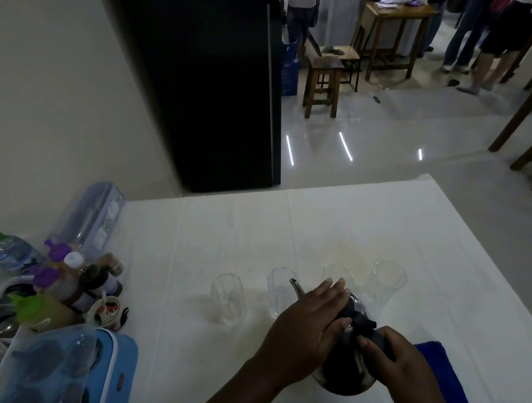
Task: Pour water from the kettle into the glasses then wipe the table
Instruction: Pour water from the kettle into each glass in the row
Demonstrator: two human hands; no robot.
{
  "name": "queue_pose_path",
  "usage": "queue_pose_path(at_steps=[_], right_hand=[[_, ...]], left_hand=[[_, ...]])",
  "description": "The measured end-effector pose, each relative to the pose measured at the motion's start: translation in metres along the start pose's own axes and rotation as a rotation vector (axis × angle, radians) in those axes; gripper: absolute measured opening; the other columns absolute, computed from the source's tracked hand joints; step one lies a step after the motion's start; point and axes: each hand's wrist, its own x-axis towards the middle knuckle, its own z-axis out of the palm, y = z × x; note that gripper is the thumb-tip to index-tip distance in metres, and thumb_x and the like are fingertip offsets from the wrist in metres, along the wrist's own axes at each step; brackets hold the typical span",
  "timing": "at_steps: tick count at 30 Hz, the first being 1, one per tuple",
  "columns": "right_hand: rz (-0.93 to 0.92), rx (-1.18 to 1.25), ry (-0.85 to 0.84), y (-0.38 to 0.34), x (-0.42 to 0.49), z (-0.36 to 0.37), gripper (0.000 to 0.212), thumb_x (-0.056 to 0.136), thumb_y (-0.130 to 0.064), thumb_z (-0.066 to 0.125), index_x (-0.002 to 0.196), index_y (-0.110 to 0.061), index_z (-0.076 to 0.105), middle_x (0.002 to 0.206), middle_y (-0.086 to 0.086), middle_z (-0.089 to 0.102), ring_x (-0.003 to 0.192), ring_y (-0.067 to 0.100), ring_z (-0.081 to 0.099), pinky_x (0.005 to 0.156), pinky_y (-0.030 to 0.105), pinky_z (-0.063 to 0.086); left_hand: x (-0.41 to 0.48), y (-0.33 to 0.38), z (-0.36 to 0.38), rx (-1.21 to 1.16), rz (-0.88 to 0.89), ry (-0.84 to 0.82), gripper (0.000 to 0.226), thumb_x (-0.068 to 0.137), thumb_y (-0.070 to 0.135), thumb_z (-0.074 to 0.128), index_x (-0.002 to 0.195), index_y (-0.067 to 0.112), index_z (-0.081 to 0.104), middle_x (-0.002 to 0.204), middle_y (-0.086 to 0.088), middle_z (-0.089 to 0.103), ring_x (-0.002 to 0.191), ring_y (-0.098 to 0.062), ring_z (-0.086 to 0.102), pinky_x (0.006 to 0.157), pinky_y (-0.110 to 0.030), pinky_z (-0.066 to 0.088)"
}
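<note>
The table, spread with a white sheet, carries everything, and the kettle serves as the landmark near its front edge. Just right of the kettle lies a blue cloth, flat on the sheet. Beyond the kettle stand four clear glasses in a loose row — the far-left glass well left of it, the second glass just beyond its thin spout, the third glass behind its lid, and the fourth glass beyond and to the right. The left hand lies over the kettle's top, fingers extended flat, its grip pressing rather than pinching. The right hand wraps the kettle's dark handle — grip clenched around it.
</note>
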Motion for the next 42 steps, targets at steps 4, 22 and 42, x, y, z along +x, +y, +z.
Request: queue_pose_path(at_steps=[4,22,42], right_hand=[[0.006,0.058,0.015,0.009,-0.004,-0.007,0.013,0.088,-0.023,0.058,0.079,-0.015,0.061,0.071,0.008,0.066,0.069,0.023,0.061,0.060,0.035,0.046],[-0.048,-0.094,0.093,0.036,0.020,-0.083,0.019,0.086,-0.022,0.062,0.069,-0.016,0.057,0.061,0.005,0.060,0.057,0.017,0.054,0.050,0.026,0.040],[-0.011,-0.212,0.053,0.019,0.040,-0.096,0.021,0.086,-0.025,0.062,0.066,-0.026,0.054,0.065,0.000,0.061,0.064,0.017,0.058,0.055,0.029,0.040]], left_hand=[[0.004,0.012,0.002,0.039,0.044,-0.002,0.045,0.102,0.032,0.037,0.144,0.015,0.038,0.154,0.002,0.031,0.142,-0.002,0.014,0.112,-0.016,0.012],[0.061,0.055,0.052,-0.078,-0.021,-0.015,0.058,0.097,0.048,0.025,0.143,0.016,0.039,0.153,0.003,0.032,0.142,-0.002,0.014,0.112,-0.018,0.016],[0.073,0.038,0.062,-0.135,-0.090,-0.064,0.050,0.101,0.040,0.035,0.147,0.019,0.032,0.155,0.007,0.027,0.142,0.000,0.014,0.114,-0.026,0.022]])
